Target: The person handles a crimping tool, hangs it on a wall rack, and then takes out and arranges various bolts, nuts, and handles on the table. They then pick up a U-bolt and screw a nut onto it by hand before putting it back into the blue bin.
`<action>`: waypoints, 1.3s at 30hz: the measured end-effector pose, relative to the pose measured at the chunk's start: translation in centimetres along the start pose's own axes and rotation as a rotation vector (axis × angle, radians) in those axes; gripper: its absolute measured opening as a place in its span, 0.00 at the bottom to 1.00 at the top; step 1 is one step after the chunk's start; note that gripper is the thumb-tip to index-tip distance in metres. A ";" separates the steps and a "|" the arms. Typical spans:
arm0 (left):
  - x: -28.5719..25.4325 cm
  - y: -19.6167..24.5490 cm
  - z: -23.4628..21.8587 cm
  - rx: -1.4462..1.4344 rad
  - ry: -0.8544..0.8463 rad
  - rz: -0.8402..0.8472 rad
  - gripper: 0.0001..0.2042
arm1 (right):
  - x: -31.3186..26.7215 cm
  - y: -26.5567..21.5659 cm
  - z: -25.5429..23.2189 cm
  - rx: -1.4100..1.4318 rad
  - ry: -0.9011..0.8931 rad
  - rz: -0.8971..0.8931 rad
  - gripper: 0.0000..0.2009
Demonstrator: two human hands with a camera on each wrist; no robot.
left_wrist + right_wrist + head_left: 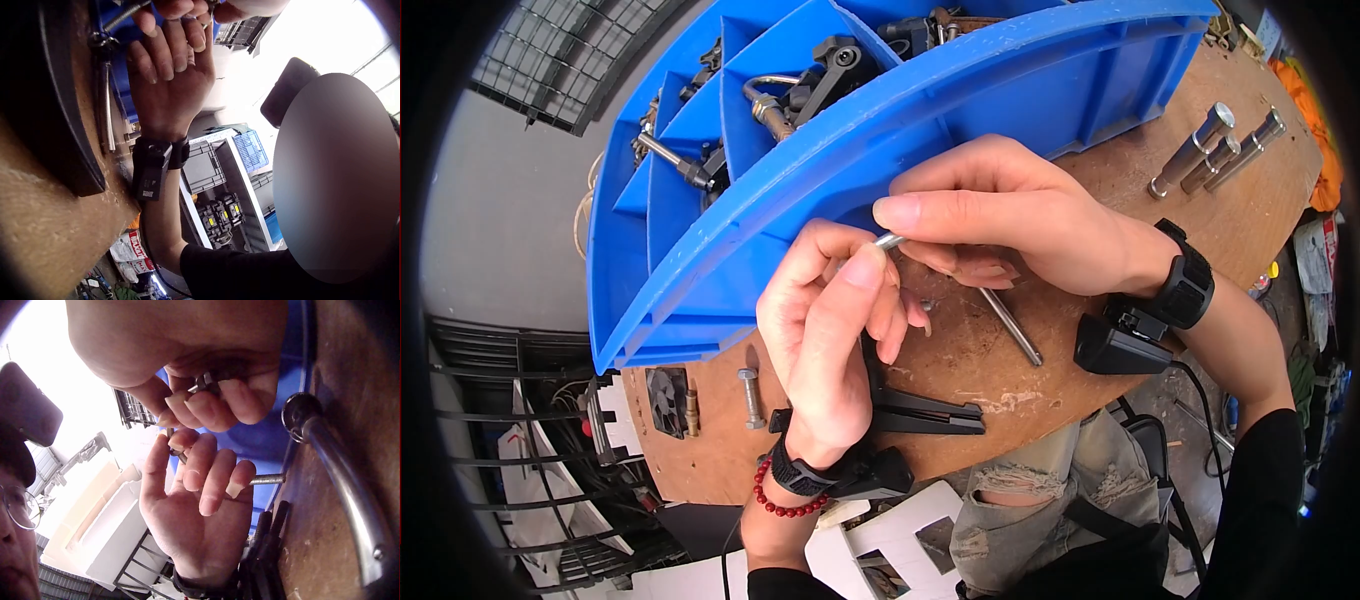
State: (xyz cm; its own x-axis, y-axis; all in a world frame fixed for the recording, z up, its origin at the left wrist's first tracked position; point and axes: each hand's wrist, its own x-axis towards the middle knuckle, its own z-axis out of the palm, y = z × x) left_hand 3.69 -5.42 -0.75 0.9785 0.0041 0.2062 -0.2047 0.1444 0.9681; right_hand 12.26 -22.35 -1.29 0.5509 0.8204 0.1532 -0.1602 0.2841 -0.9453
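Observation:
Both hands meet in front of the blue bin [960, 110]. My left hand [820, 330] pinches a thin metal piece [888, 241] between thumb and index finger. In the right wrist view a threaded bolt [269, 479] sticks out from under its curled fingers. My right hand [1020, 215] has thumb and index fingertips at the far end of the thin piece. Its other fingers curl round a small metal fastener [203, 382], mostly hidden in the palm; I cannot tell its kind. Below the hands lies a metal rod [1012, 328] with a dark ringed end [297, 415].
Large metal pins [1195, 150] stand at the right of the wooden table [1080, 350]. Near its left edge are a bolt [750, 398], a small black fan [666, 402] and a brass fitting [692, 412]. A black stand [930, 412] lies beside the left wrist. Hardware fills the bin's compartments.

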 end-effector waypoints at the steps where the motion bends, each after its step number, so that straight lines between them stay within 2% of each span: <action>1: 0.0 0.1 0.0 0.013 -0.002 0.000 0.12 | 0.0 0.0 0.0 -0.004 -0.004 -0.001 0.22; 7: 0.1 0.0 0.1 -0.114 0.014 -0.012 0.12 | -0.1 -0.1 -0.3 0.036 0.038 -0.001 0.22; 10: 0.1 0.0 0.6 -0.084 0.066 0.006 0.13 | -0.1 0.3 -0.4 0.078 0.043 -0.037 0.21; 13: 0.1 -0.1 0.1 0.076 0.020 0.012 0.18 | 0.0 0.3 -0.4 0.099 0.040 -0.034 0.21; 16: 0.1 -0.4 -0.1 0.099 -0.018 0.054 0.21 | 0.0 0.1 -0.4 0.106 0.040 -0.041 0.21; 25: 0.1 -0.1 0.0 0.082 -0.029 -0.013 0.24 | 0.1 0.3 -0.7 0.081 0.003 -0.051 0.21; 31: 0.1 -0.1 0.1 -0.128 0.084 -0.101 0.26 | -0.2 -1.2 0.3 -0.017 0.039 0.005 0.26; 34: 0.0 0.0 0.3 -0.001 0.082 -0.134 0.26 | -0.2 -1.2 0.1 -0.028 0.020 -0.014 0.27; 39: 0.0 -0.2 0.0 -0.079 0.069 -0.096 0.28 | -0.1 -1.4 0.0 -0.035 0.041 0.029 0.29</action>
State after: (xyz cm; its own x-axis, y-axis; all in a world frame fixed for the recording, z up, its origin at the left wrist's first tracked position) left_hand 3.77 -5.41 -0.92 0.9935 0.0542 0.0998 -0.1095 0.2246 0.9683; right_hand 12.42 -22.87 0.01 0.5800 0.8065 0.1146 -0.1480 0.2426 -0.9588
